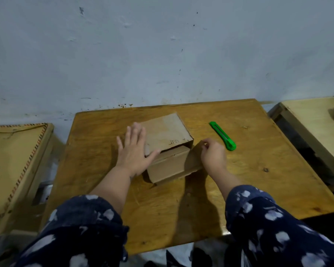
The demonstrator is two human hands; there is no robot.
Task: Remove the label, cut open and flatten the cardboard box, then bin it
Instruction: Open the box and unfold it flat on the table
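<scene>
While pressing flat on the box's left top edge, left hand [134,149] spread wide, fingers straight, nothing gripped. Right hand [213,152] at the box's 3 o'clock, fingers curled, fingertips pinched together, perhaps on a flap edge or a scrap of label; too blurred to tell. Cardboard box [168,147] mid-table [258,180], top flap lifted slightly, faint scribble near its front edge. Green utility knife [222,135] lying at 2 o'clock from the box, just beyond the right hand, not touched. Pale wall [162,54] at 12 o'clock.
</scene>
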